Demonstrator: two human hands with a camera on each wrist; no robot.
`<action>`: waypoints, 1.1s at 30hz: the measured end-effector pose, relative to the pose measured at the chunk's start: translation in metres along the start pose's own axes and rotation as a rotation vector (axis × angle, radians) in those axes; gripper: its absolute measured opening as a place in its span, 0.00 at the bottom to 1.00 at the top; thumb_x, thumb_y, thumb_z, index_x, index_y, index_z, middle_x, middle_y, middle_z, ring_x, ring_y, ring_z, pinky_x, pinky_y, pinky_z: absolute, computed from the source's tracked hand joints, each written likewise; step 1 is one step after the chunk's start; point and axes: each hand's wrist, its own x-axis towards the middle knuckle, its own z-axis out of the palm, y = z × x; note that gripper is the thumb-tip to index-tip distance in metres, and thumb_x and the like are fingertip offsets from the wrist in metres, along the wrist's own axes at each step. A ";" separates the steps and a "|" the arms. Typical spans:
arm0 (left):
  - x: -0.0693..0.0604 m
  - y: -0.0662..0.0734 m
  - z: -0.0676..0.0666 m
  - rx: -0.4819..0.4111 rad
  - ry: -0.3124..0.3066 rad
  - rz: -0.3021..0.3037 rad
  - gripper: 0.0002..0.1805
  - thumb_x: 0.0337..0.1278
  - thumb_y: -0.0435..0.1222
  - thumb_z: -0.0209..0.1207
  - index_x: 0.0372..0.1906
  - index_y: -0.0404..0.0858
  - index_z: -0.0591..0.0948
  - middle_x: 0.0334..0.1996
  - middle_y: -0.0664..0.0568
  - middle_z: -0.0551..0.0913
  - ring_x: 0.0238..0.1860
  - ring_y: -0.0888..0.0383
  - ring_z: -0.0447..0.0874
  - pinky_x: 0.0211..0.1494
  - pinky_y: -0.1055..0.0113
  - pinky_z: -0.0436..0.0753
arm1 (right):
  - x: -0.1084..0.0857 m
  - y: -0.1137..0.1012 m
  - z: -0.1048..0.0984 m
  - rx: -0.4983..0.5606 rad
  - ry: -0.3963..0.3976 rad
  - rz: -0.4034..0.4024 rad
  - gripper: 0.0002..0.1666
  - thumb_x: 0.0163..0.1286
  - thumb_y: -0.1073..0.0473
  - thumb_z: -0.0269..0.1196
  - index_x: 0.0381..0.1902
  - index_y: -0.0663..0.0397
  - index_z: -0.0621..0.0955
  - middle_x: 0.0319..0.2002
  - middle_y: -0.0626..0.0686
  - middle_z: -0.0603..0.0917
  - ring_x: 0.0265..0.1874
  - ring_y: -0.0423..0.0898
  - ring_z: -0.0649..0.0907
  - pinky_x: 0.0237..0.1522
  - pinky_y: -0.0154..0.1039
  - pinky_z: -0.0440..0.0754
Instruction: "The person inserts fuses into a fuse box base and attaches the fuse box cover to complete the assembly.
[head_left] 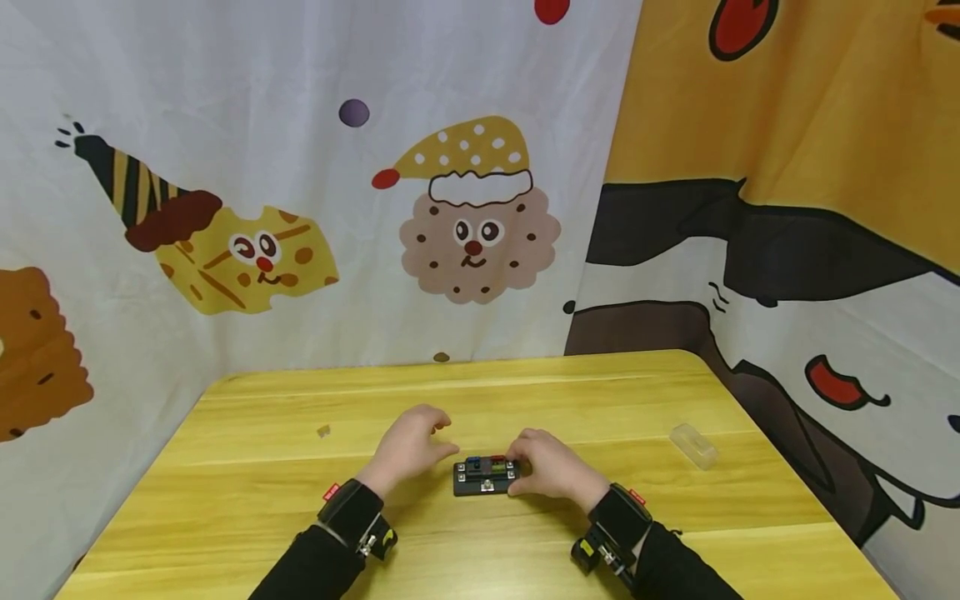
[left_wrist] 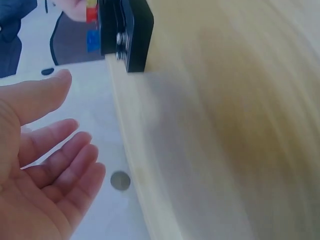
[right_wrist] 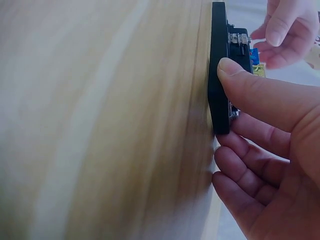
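A black fuse block (head_left: 480,487) with metal screw terminals and small blue, red and yellow blade fuses lies on the table in the head view. My right hand (head_left: 553,468) holds its right end, with the thumb on the near edge of the base and fingers at the end and far side. In the right wrist view, the thumb (right_wrist: 260,92) presses the black base. To the left of the block, my left hand (head_left: 408,446) hovers with fingers loosely bent and nothing between them. The left wrist view shows that hand (left_wrist: 45,165) apart from the block.
A clear plastic box or lid (head_left: 693,446) lies at the right of the wooden table (head_left: 247,500). A tiny brownish translucent piece (head_left: 324,431) is at the left. Behind the table's back edge hangs a printed curtain (head_left: 300,150), which also runs along the right side.
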 end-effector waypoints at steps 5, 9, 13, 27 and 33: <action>-0.005 -0.012 -0.008 -0.001 0.003 -0.065 0.21 0.52 0.40 0.72 0.48 0.32 0.83 0.42 0.45 0.83 0.42 0.49 0.81 0.45 0.55 0.79 | 0.000 0.000 0.000 -0.006 -0.004 -0.003 0.25 0.53 0.52 0.78 0.46 0.54 0.84 0.42 0.47 0.79 0.40 0.45 0.77 0.49 0.45 0.77; -0.009 -0.024 -0.016 0.001 0.013 -0.116 0.22 0.52 0.40 0.72 0.49 0.31 0.83 0.44 0.44 0.83 0.44 0.47 0.81 0.48 0.53 0.79 | 0.001 -0.001 0.001 -0.026 -0.003 0.005 0.25 0.52 0.51 0.78 0.46 0.55 0.84 0.42 0.47 0.79 0.43 0.47 0.78 0.51 0.47 0.76; -0.013 -0.040 -0.026 0.004 0.023 -0.153 0.23 0.54 0.39 0.71 0.51 0.29 0.82 0.45 0.41 0.83 0.46 0.44 0.81 0.50 0.51 0.78 | 0.001 -0.002 0.001 -0.024 -0.002 0.014 0.26 0.51 0.51 0.79 0.45 0.55 0.84 0.42 0.47 0.79 0.43 0.47 0.78 0.51 0.47 0.76; -0.027 -0.082 -0.053 -0.010 0.041 -0.220 0.30 0.58 0.41 0.68 0.57 0.23 0.76 0.51 0.31 0.80 0.51 0.36 0.79 0.54 0.46 0.76 | 0.001 -0.002 0.000 -0.022 0.004 -0.007 0.24 0.52 0.52 0.79 0.44 0.54 0.84 0.41 0.47 0.79 0.40 0.44 0.76 0.48 0.45 0.76; -0.035 -0.099 -0.058 0.000 0.056 -0.260 0.33 0.59 0.42 0.67 0.59 0.19 0.73 0.55 0.26 0.77 0.57 0.31 0.74 0.60 0.42 0.71 | 0.000 -0.003 0.000 -0.038 0.002 -0.001 0.24 0.52 0.52 0.79 0.45 0.55 0.84 0.42 0.47 0.79 0.41 0.46 0.78 0.49 0.46 0.77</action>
